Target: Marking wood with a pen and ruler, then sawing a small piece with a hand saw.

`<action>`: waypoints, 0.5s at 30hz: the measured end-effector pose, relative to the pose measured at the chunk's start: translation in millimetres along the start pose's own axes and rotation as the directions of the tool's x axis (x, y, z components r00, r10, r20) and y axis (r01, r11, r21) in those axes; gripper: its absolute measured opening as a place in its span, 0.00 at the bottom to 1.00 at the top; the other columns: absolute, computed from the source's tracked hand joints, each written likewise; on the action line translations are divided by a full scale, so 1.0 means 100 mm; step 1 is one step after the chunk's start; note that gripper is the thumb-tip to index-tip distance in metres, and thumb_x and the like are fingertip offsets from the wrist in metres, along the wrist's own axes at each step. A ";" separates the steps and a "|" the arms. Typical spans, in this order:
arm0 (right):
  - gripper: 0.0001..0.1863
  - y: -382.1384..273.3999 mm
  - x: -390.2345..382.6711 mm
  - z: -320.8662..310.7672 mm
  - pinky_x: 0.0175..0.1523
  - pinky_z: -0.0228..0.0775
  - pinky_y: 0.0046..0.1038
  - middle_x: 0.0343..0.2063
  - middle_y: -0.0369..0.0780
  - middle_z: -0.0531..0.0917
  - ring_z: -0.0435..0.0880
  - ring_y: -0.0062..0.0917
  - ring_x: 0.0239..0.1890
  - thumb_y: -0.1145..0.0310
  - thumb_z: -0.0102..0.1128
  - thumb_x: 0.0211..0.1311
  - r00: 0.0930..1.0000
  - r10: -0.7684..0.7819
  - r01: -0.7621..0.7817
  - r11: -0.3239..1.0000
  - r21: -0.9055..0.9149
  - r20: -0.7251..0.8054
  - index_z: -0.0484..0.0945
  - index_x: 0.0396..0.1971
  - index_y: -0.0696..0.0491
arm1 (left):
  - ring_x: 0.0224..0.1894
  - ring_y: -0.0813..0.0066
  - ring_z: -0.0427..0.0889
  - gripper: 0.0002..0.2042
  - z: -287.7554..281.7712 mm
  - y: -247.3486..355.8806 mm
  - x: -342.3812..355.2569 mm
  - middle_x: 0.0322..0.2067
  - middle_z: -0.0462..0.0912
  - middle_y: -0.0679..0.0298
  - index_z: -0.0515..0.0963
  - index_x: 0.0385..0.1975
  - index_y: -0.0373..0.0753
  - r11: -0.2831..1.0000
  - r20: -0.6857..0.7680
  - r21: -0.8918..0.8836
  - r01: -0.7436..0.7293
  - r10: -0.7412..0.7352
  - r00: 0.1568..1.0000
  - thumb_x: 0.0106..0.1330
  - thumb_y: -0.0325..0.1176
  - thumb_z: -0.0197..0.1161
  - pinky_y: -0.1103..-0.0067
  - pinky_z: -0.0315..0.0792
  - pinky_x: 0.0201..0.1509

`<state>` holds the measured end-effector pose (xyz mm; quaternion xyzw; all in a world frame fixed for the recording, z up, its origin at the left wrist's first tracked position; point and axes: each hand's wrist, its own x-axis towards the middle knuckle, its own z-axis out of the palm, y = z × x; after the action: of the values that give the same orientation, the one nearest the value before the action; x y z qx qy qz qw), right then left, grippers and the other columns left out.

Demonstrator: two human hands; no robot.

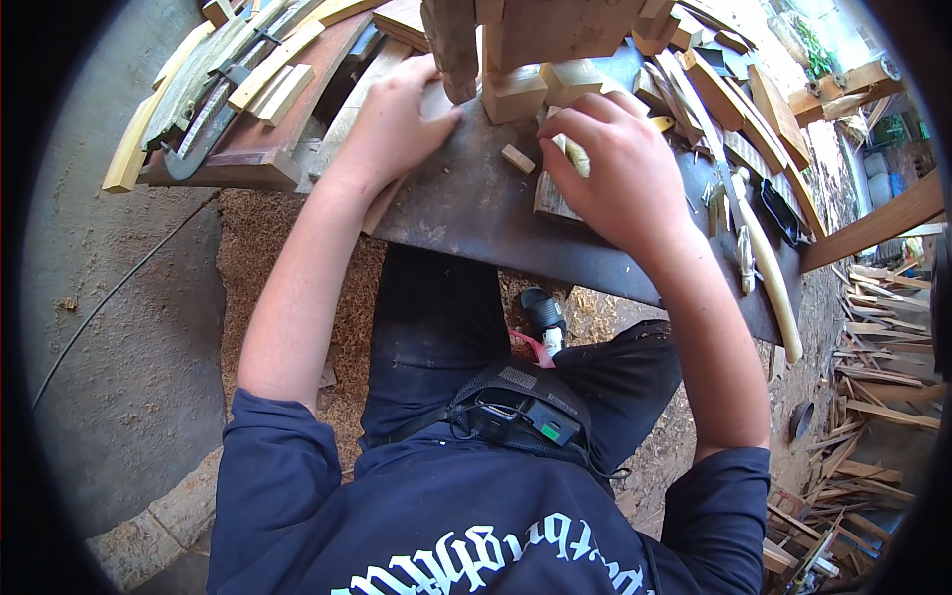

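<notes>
My left hand point(402, 124) curls its fingers over a pale wooden board point(436, 99) lying at the worktable's left, beside a hanging wooden upright point(449, 59). At the right, my right hand point(610, 159) bends over a wooden piece point(550, 203), its fingers curled by a small pale cream object point(575, 154) that they partly hide. Between my hands, a small wooden offcut point(518, 158) lies on the dark metal tabletop point(466, 198). Wooden blocks point(514, 94) stand just behind it.
Stacked battens and a clamp point(233, 74) fill the left bench. Lumber pieces point(734, 94), pale curved sticks point(769, 278) and a slanting beam point(873, 223) are on the right. A cable point(119, 283) crosses the concrete at left; wood scraps point(888, 377) pile at lower right.
</notes>
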<state>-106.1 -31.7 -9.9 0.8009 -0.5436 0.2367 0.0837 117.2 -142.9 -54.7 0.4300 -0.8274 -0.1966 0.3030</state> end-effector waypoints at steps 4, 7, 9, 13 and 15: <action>0.05 0.08 0.00 -0.05 0.54 0.77 0.39 0.36 0.41 0.86 0.83 0.38 0.45 0.68 0.66 0.59 0.999 0.011 -0.012 1.000 -0.020 -0.050 0.85 0.32 0.53 | 0.55 0.55 0.84 0.20 0.02 -0.16 0.04 0.51 0.86 0.53 0.83 0.54 0.40 0.995 -0.084 0.063 -0.077 0.083 0.993 0.62 0.35 0.72 0.65 0.77 0.60; 0.08 0.10 0.01 -0.01 0.55 0.76 0.39 0.40 0.41 0.86 0.83 0.39 0.49 0.67 0.67 0.61 0.997 0.059 -0.061 0.998 -0.034 -0.052 0.86 0.39 0.51 | 0.55 0.59 0.85 0.19 0.09 -0.15 0.12 0.50 0.86 0.54 0.85 0.54 0.44 0.987 -0.049 0.108 -0.119 0.125 0.991 0.62 0.35 0.72 0.67 0.78 0.59; 0.15 0.04 0.05 0.07 0.58 0.75 0.39 0.45 0.42 0.86 0.83 0.40 0.52 0.64 0.68 0.62 0.995 0.082 -0.083 0.996 -0.018 -0.058 0.85 0.49 0.49 | 0.55 0.60 0.85 0.18 0.10 -0.20 0.17 0.50 0.86 0.55 0.85 0.53 0.45 0.979 -0.011 0.148 -0.137 0.140 0.990 0.62 0.34 0.72 0.68 0.78 0.58; 0.15 -0.12 0.13 0.25 0.49 0.81 0.40 0.36 0.46 0.86 0.86 0.41 0.46 0.60 0.69 0.61 0.990 0.098 -0.108 0.988 -0.107 -0.102 0.82 0.41 0.53 | 0.50 0.65 0.88 0.14 0.12 -0.22 0.30 0.49 0.87 0.58 0.87 0.47 0.40 0.991 0.023 0.000 -0.135 0.135 0.991 0.63 0.33 0.73 0.71 0.79 0.56; 0.19 -0.20 0.19 0.33 0.44 0.83 0.40 0.33 0.48 0.87 0.88 0.41 0.42 0.55 0.70 0.61 0.969 0.238 -0.244 0.960 -0.135 -0.061 0.82 0.40 0.56 | 0.48 0.66 0.88 0.14 0.14 -0.24 0.35 0.47 0.88 0.58 0.86 0.47 0.38 0.993 0.051 -0.068 -0.098 0.101 0.994 0.63 0.33 0.74 0.72 0.80 0.55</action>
<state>-72.9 -52.5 -27.3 0.7153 -0.6506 0.2236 0.1228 106.5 -184.2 -67.7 0.3727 -0.8488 -0.2197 0.3040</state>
